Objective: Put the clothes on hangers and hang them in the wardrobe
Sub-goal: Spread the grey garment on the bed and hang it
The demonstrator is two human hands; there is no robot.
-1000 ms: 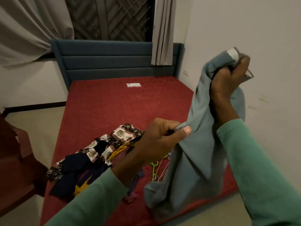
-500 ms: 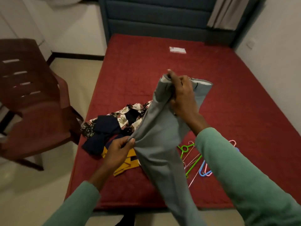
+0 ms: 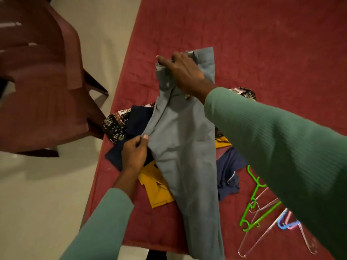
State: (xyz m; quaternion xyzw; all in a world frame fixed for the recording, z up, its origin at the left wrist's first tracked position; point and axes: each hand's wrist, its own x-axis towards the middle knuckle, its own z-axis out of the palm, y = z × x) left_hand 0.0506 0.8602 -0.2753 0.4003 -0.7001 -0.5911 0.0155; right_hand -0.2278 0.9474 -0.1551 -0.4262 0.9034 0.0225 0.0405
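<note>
Grey-blue trousers (image 3: 182, 143) hang stretched over the red bed (image 3: 262, 44). My right hand (image 3: 185, 71) grips their waistband at the top. My left hand (image 3: 134, 152) pinches the left side seam lower down. Under the trousers lies a pile of clothes: a dark navy piece (image 3: 139, 119), a yellow piece (image 3: 155, 186), a floral print piece (image 3: 114, 124) and a blue piece (image 3: 229, 171). Several hangers lie on the bed at the right: a green hanger (image 3: 252, 205), clear hangers (image 3: 262, 233) and a blue one (image 3: 285, 225). The wardrobe is out of view.
A dark red plastic chair (image 3: 41, 77) stands on the pale floor (image 3: 43, 203) left of the bed. The bed's near edge (image 3: 150, 246) runs just below the hanging trouser leg.
The view has tilted down toward the bed's near edge. The trousers have come down from beside the wall to hang straight over the clothes pile, both hands still holding them.
</note>
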